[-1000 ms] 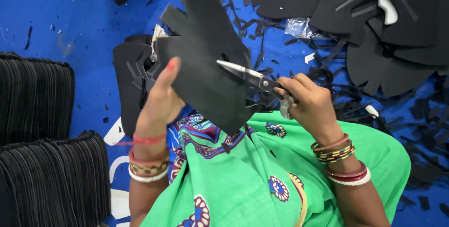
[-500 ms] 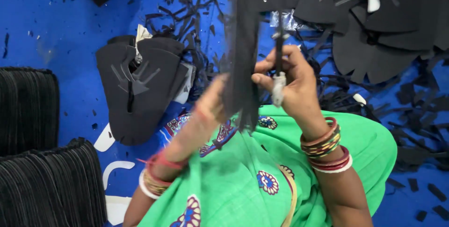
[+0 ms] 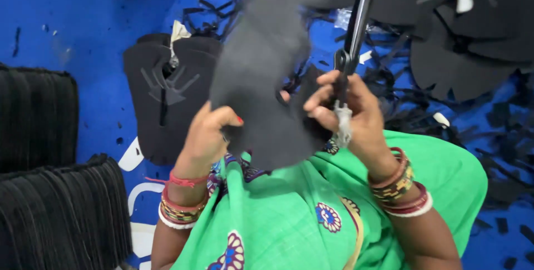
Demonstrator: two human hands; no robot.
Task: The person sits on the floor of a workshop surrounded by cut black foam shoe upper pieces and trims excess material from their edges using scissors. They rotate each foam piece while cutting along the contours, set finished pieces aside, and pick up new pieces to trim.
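Observation:
My left hand (image 3: 208, 133) grips the lower left edge of a dark grey cut fabric piece (image 3: 261, 75), held up in front of me above my green-clad lap (image 3: 289, 220). My right hand (image 3: 347, 117) holds black scissors (image 3: 356, 19), blades pointing up and away, just right of the piece. The fingers of my right hand also touch the piece's right edge. The piece is blurred.
A pile of similar black cut pieces (image 3: 167, 92) lies on the blue floor (image 3: 72, 19) to the left. More cut pieces (image 3: 467, 42) and black offcut strips (image 3: 406, 108) lie at the right. Stacks of black sheets (image 3: 55, 214) stand at the lower left.
The fabric piece has turned from edge-on to broadside toward the camera. The scissors have swung from pointing left to pointing upward. My left hand has shifted to the piece's lower edge.

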